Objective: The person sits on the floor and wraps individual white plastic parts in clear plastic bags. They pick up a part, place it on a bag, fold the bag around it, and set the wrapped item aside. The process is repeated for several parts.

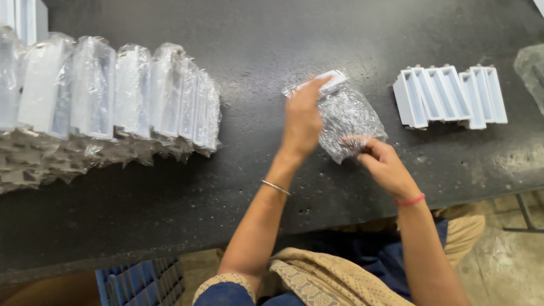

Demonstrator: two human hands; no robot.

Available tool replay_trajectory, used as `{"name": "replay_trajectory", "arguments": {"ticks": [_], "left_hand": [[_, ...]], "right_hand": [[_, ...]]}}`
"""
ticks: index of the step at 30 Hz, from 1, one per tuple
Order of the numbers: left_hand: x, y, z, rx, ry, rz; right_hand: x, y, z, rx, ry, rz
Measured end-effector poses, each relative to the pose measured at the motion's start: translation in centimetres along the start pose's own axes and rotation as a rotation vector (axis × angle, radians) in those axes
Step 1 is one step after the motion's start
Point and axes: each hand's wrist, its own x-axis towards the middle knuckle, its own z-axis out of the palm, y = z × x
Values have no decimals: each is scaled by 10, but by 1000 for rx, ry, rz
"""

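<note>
Nearest us, below the table edge, we see a blue crate (pixel 144 280). On the dark table (pixel 238 187) our right hand (pixel 385 164) pinches the lower edge of a clear plastic bag (pixel 348 116) between thumb and fingers. Our left hand (pixel 302 116) lies on the bag, fingers closed around the white plastic piece (pixel 331 78) at its mouth. Farther right, a row of bare white pieces (pixel 450 96) rests well apart from the bag; at far left stands a row of bagged pieces (pixel 113 93).
</note>
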Motion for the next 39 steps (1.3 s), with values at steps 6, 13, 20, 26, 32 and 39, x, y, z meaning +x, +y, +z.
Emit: {"name": "replay_trajectory", "arguments": {"ticks": [6,13,20,26,32,39], "left_hand": [[4,-29,-19,489,-276,50],[-1,-22,-2,347,-422,72],[8,-43,-4,-183,-154,-25],[-6,-33,-25,-552,-297,-287],[-12,-5,-57,-641,-118,-221],[-1,19,-79,-591,-25,-177]], "right_hand": [[-45,12,-11,45,89,3],[-37,53,-31,155,443,-66],[-4,15,-36,-198,435,-350],[35,-20,-23,78,64,-330],[37,-17,-3,357,187,-303],[26,-33,-2,271,255,-304]]}}
